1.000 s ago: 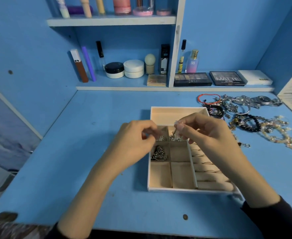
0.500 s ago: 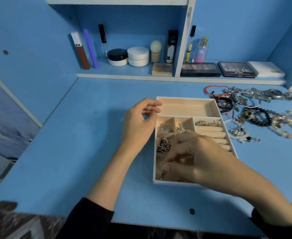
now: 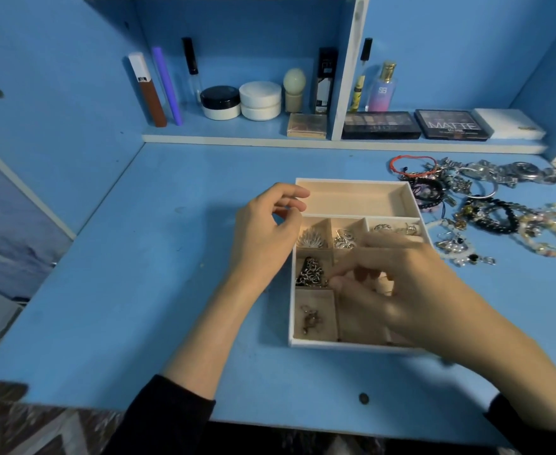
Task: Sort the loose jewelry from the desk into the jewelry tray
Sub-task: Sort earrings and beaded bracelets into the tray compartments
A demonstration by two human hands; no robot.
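Since the view half a second back, the right hand point(image 3: 401, 284) is drawing away from the near-left compartment of the jewelry tray point(image 3: 335, 345) toward the tray's middle cells, and a small brownish piece point(image 3: 310, 318) is now lying uncovered in that near-left compartment. Its fingers are curling downward and blurring, so whether they are pinching anything cannot be told. The left hand point(image 3: 266, 231) is staying at the tray's left wall, fingers loosely curled with the thumb close; whether it is holding some tiny item is likewise unclear. Other cells are already holding a dark chain point(image 3: 311, 274), silver pieces point(image 3: 344, 239) and, on the rolls at the tray's right side, rings point(image 3: 394, 228), while the loose jewelry pile point(image 3: 486, 205) is waiting on the desk point(image 3: 204, 290) just right of the tray. Doing this step well probably means keeping matching pieces in one cell, lowering each fully before letting go, and lifting tangled bracelets one at a time. Behind the tray, a dark palette point(image 3: 450, 123) is showing "MATTE" and a pink bottle point(image 3: 382, 90) "SB"; other labels are too small to read.
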